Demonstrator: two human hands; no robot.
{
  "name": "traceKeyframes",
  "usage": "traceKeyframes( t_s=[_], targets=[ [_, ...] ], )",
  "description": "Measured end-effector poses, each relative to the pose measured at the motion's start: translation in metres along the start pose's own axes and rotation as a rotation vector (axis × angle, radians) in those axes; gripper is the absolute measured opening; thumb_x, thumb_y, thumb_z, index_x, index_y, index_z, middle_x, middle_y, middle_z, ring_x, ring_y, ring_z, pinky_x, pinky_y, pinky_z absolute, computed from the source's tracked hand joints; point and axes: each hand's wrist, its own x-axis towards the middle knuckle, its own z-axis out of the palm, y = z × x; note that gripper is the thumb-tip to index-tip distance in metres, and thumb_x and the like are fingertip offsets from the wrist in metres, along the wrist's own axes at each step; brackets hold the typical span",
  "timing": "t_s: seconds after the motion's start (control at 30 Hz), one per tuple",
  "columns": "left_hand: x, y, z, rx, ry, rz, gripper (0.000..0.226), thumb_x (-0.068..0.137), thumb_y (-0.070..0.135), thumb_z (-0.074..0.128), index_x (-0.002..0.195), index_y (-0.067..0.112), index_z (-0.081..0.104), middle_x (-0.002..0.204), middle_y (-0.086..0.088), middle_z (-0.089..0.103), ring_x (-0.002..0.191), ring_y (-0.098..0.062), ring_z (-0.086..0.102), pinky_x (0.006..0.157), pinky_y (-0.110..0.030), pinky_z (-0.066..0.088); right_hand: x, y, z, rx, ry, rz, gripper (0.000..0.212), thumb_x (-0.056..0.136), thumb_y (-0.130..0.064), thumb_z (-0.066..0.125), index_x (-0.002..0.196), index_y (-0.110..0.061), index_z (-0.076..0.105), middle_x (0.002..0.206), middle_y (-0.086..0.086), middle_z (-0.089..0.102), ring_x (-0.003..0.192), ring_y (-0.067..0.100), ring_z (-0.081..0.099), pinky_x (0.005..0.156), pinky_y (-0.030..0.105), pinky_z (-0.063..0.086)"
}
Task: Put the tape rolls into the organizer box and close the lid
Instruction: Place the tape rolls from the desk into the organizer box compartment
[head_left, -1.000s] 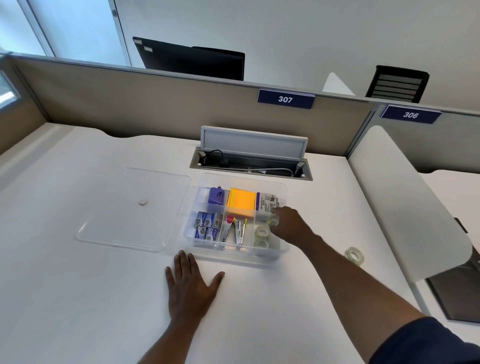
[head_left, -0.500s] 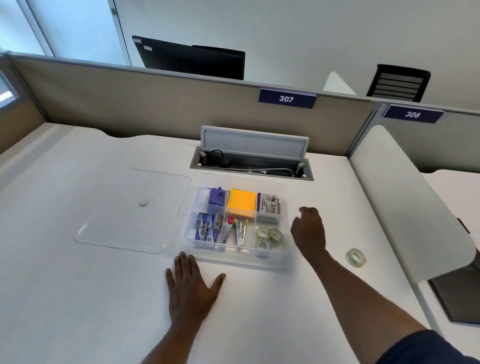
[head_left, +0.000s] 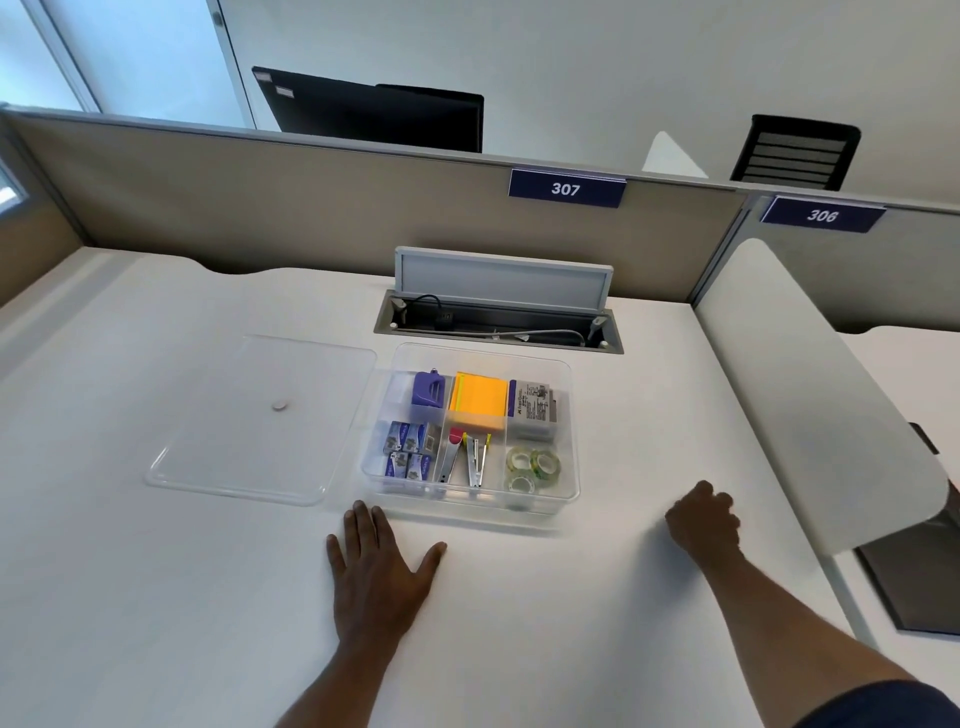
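The clear organizer box (head_left: 573, 426) stands open on the white desk. Its front right compartment holds three clear tape rolls (head_left: 534, 466). The clear lid (head_left: 249, 441) lies flat to the left of the box, touching its side. My left hand (head_left: 379, 566) rests flat on the desk just in front of the box, fingers spread, holding nothing. To the right of the box, my right hand (head_left: 704, 519) is down on the desk with its fingers curled over one more tape roll. That roll is hidden under the hand.
The box also holds staple boxes (head_left: 410, 449), a purple item (head_left: 428, 389), orange sticky notes (head_left: 478, 402), a labelled pack (head_left: 532, 410) and staplers (head_left: 467, 460). Behind it is an open cable tray (head_left: 498, 325). A white divider panel (head_left: 810, 405) borders the desk on the right.
My right hand let go of a tape roll in the box's front right compartment, then swung right and down onto the loose roll on the desk. My left hand has not moved.
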Motion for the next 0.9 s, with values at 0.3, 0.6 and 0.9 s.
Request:
traceKeyframes(
  t_s=[0.3,0.6,0.9],
  targets=[
    [0.0,0.0,-0.001,0.01,0.0,-0.002,0.106,0.076,0.082,0.022,0.144,0.0,0.029,0.154,-0.02,0.025,0.143,-0.031,0.019,0.116,-0.052,0.015,-0.012,-0.016,-0.007,0.079,0.047,-0.214,0.017,0.087,-0.002,0.044,0.102,0.005,0.051,0.105,0.026,0.056,0.101,0.044,0.058,0.085,0.042,0.048],
    [0.0,0.0,-0.002,-0.007,-0.003,-0.001,0.106,0.077,0.082,0.023,0.144,0.0,0.028,0.154,-0.02,0.024,0.143,-0.031,0.018,0.116,-0.053,0.014,-0.027,-0.074,-0.024,0.2,-0.019,-0.365,0.02,0.084,-0.011,0.055,0.102,-0.004,0.059,0.102,0.017,0.063,0.098,0.036,0.059,0.077,0.034,0.046],
    [0.0,-0.002,-0.002,-0.02,0.0,0.003,0.106,0.077,0.081,0.023,0.144,0.0,0.028,0.154,-0.02,0.024,0.144,-0.031,0.017,0.116,-0.052,0.013,-0.059,-0.132,-0.043,0.25,0.009,-0.635,0.039,0.075,-0.018,0.068,0.111,-0.006,0.059,0.108,0.018,0.061,0.101,0.034,0.058,0.082,0.036,0.048]
  ],
)
